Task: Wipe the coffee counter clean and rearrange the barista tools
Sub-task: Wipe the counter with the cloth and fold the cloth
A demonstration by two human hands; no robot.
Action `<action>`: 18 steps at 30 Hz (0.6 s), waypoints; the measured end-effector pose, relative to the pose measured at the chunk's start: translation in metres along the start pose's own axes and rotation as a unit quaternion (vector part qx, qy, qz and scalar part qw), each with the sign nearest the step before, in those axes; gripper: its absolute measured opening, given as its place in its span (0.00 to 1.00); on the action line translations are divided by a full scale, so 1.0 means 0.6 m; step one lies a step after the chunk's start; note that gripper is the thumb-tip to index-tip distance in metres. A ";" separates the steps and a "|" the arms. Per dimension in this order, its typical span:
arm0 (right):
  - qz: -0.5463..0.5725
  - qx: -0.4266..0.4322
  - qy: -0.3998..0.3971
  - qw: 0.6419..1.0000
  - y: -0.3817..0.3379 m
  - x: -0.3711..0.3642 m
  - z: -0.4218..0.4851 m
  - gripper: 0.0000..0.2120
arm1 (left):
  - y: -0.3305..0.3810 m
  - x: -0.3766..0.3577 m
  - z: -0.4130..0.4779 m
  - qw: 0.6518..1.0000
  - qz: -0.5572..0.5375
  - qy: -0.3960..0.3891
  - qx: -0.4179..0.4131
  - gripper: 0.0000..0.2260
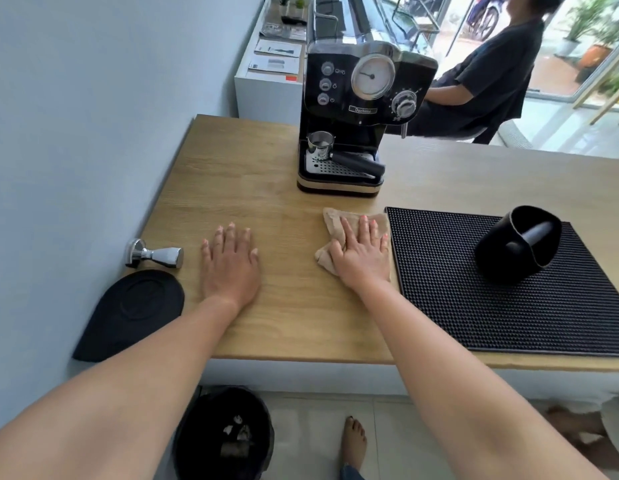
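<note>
On the wooden counter, the right hand presses flat, fingers spread, on the cloth — wiping seems underway, left hand flat and empty — next, probably a sweep toward the tamper.

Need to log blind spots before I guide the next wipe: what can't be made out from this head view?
- Counter under the cloth: covered by the cloth and right hand.
- Counter under the left hand: palm lies flat on it.
- Inside of the black cup on the mat: too dark.
- Mat's right end: cut off by the frame edge.
- Bin contents: dark, blurred.
</note>
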State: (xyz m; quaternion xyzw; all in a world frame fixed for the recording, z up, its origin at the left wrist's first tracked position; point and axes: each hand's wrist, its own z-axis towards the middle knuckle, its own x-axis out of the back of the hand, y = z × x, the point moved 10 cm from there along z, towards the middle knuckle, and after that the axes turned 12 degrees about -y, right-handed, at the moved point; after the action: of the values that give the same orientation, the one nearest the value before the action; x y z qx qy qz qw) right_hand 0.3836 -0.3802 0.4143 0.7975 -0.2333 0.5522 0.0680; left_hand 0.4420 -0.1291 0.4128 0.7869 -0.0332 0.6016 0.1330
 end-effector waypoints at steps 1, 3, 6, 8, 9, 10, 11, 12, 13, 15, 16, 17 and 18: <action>0.000 -0.006 0.002 1.000 -0.002 0.007 0.016 0.31 | 0.001 0.001 -0.001 1.000 -0.002 0.005 -0.001 0.25; -0.004 -0.008 0.006 1.000 -0.010 0.016 0.041 0.32 | 0.003 0.001 0.001 1.000 -0.002 0.009 0.001 0.24; -0.019 -0.003 0.010 1.000 -0.023 0.021 0.066 0.33 | 0.002 0.000 0.006 1.000 0.009 0.014 0.005 0.24; -0.020 -0.008 0.011 1.000 -0.022 0.021 0.068 0.34 | 0.006 -0.002 0.005 1.000 0.014 0.011 0.004 0.24; -0.017 -0.006 0.008 1.000 -0.027 0.020 0.072 0.34 | 0.006 -0.003 0.006 1.000 0.013 0.010 0.005 0.24; -0.013 -0.005 0.005 1.000 -0.032 0.021 0.074 0.34 | 0.008 -0.004 0.006 1.000 0.012 0.009 0.004 0.24; -0.009 -0.002 0.002 1.000 -0.039 0.022 0.077 0.34 | 0.009 -0.005 0.006 1.000 0.011 0.008 0.004 0.24; -0.006 0.003 0.001 1.000 -0.051 0.023 0.079 0.34 | 0.007 -0.004 0.007 1.000 0.014 0.009 0.006 0.24; -0.007 0.010 -0.001 1.000 -0.063 0.023 0.080 0.34 | 0.008 -0.004 0.007 1.000 0.017 0.010 0.006 0.24; -0.020 0.037 -0.008 0.999 -0.098 0.017 0.076 0.33 | 0.005 -0.003 0.007 1.000 0.017 0.010 0.006 0.24; -0.030 0.057 -0.012 0.998 -0.119 0.010 0.069 0.33 | 0.004 -0.002 0.008 1.000 0.012 0.010 0.006 0.24; -0.038 0.082 -0.017 0.996 -0.142 0.000 0.055 0.33 | 0.001 0.000 0.005 1.000 0.005 0.010 0.008 0.23; -0.043 0.108 -0.022 0.993 -0.163 -0.010 0.040 0.33 | -0.001 0.002 0.004 1.000 -0.004 0.010 0.009 0.24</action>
State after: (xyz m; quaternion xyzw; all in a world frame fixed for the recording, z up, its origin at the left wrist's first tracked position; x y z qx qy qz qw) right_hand 0.4458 -0.3005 0.4141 0.8214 -0.1389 0.5532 0.0002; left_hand 0.4447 -0.1292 0.4130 0.7820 -0.0237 0.6094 0.1285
